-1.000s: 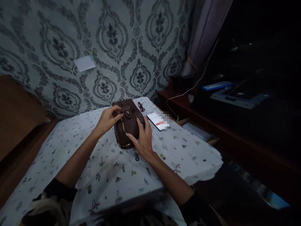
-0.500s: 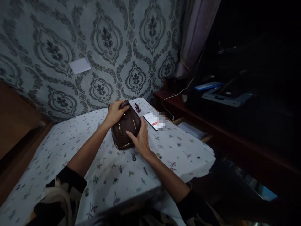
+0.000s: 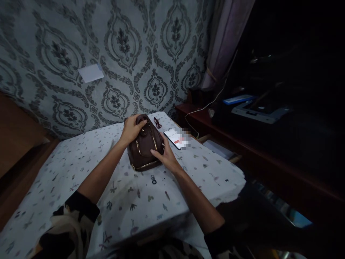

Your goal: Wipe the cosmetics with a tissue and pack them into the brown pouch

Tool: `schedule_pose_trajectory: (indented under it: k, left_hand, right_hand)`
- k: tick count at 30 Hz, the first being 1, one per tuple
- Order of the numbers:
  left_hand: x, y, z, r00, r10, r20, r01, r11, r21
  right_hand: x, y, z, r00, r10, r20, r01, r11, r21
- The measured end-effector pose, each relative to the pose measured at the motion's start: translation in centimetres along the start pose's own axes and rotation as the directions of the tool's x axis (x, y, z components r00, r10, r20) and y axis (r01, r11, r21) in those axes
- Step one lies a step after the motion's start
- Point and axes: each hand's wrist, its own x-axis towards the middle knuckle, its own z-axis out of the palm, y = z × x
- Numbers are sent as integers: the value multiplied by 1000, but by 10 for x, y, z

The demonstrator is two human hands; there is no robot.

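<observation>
A dark brown bag (image 3: 147,145) with gold zippers lies on the patterned white tablecloth (image 3: 121,201). My left hand (image 3: 132,129) grips its top end, the thumb over the handle and the fingers round the far left side. Against the bag's right side rests my right hand (image 3: 167,154), its thumb on the front and its fingers along the edge, holding the bag between them. Just beyond the bag are dark red glasses (image 3: 157,123). A lit phone (image 3: 175,138) lies right of the bag. Below the bag is a small dark ring-like item (image 3: 153,180).
A patterned wall (image 3: 121,46) rises behind the table, with a white card (image 3: 91,73) on it. At the right, a dark red shelf (image 3: 210,122) carries a white cable (image 3: 201,109) and a blue-edged object (image 3: 238,99). An open drawer (image 3: 219,149) holds papers.
My right thumb has shifted right across the bag's front, and the right hand has moved slightly right. The left hand keeps its hold, and the bag has barely moved.
</observation>
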Motion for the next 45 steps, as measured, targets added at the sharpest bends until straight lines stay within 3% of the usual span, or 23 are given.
schedule_pose_trajectory:
  k: [3,10,21,30,40,45]
  left_hand:
    - [1,-3,1,1000,-6,-10,6,1000,-26]
    - [1,-4,5,999,-40,-23,36,988,-152]
    - [-3,-4,5,1000,-15,-22,12,988,-152]
    - [-5,0,3,1000,-14,22,16,996,-89]
    - [-12,2,-3,985,64,163,-38,986,-160]
    - [-11,-1,-11,991,85,102,-69,986,-152]
  right_hand:
    - [2,1,-5,998,38,55,-46,988,146]
    - [-1,-1,10,985,127,-118,-121,991,60]
    - [0,6,7,991,104,-79,-99,993,67]
    - [2,4,9,988,58,-145,-55,998,22]
    - [2,5,6,993,56,-102,-55,998,10]
    - [0,6,9,994,37,-103,-42,998,-41]
